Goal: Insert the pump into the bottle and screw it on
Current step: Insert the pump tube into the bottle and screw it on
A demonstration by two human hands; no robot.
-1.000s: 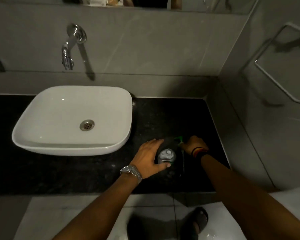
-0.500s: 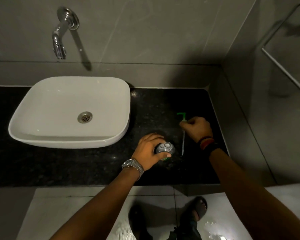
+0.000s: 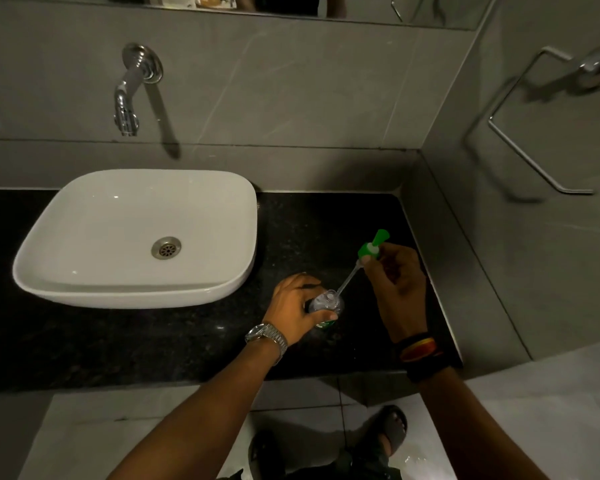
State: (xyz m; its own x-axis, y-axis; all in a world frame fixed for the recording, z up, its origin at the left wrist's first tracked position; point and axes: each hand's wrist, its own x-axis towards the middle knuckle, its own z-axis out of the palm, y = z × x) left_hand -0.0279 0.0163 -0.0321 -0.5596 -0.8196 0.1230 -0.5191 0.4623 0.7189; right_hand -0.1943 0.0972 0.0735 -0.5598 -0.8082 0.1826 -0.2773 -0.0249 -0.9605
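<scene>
A dim bathroom seen from above, looking down at a person's two bare arms. A black stone counter (image 3: 118, 341) runs left to right against grey tiled walls. On its left half sits a white basin (image 3: 84, 244), with a chrome tap (image 3: 129, 98) on the far wall above it. A metal towel ring (image 3: 534, 161) hangs on the right wall.

On the right part of the counter, near the front edge, stands a small clear bottle (image 3: 326, 303), upright with its mouth open. The left hand (image 3: 295, 313), with a watch at the wrist, is wrapped around the bottle's body and steadies it. The right hand (image 3: 395, 289), with dark bands at the wrist, pinches the pump (image 3: 371, 251) just below its green head and holds it raised to the right of the bottle. The pump's thin tube (image 3: 349, 278) slants down and left, with its tip at the bottle's mouth; whether the tip is already inside cannot be told.

The pump is not yet seated or screwed on. The tube comes in at a steep slant, so it may catch on the rim or bend rather than slide down. If the collar then meets the neck tilted, the threads may cross and jam. A push from the side could also tip the light bottle and spill its contents.
</scene>
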